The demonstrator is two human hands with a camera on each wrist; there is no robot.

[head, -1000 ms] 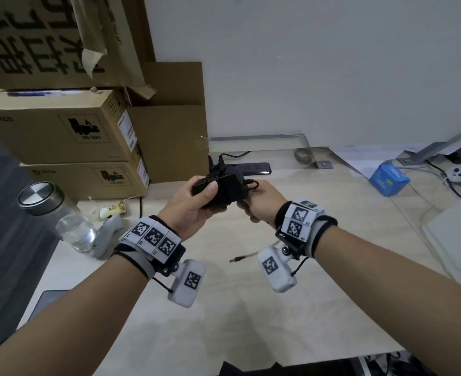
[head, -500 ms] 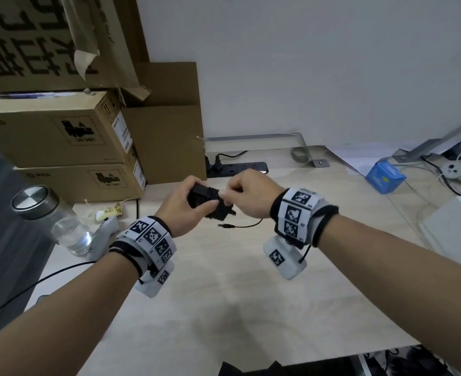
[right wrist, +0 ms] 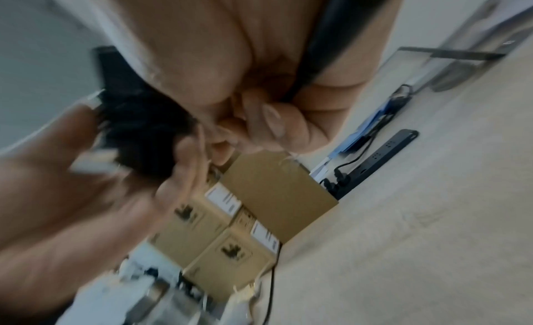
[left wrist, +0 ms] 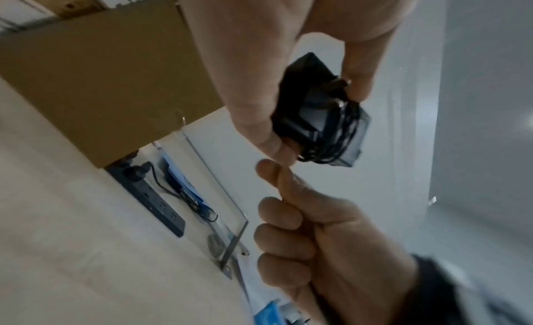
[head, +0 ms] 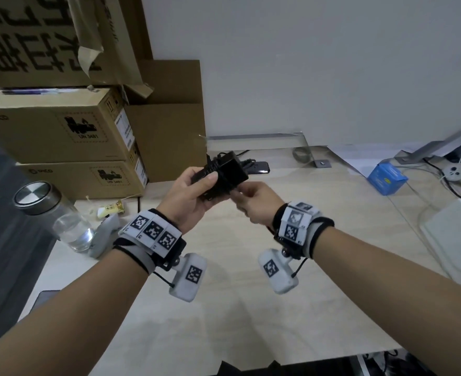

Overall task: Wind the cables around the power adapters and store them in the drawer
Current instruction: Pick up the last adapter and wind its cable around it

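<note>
A black power adapter (head: 230, 172) is held up above the desk (head: 224, 316), tilted, with its thin black cable (left wrist: 336, 145) wound round it in several loops. My left hand (head: 210, 183) grips the adapter between thumb and fingers; the left wrist view shows the metal prongs (left wrist: 336, 86) by the thumb. My right hand (head: 247, 202) sits just below and right of the adapter with its fingers curled. It pinches the cable's last bit between thumb and forefinger (left wrist: 277, 177). The right wrist view is blurred. No drawer is in view.
Stacked cardboard boxes (head: 61, 131) stand at the back left. A black power strip (head: 256, 166) lies behind the hands. A water bottle (head: 55, 215) stands at the left edge, with a blue box (head: 386, 179) and a white controller (head: 460, 175) at the right.
The adapter has risen and tilted in my left hand. My right hand went from above it to under it, and the loose cable end that dangled is no longer seen.
</note>
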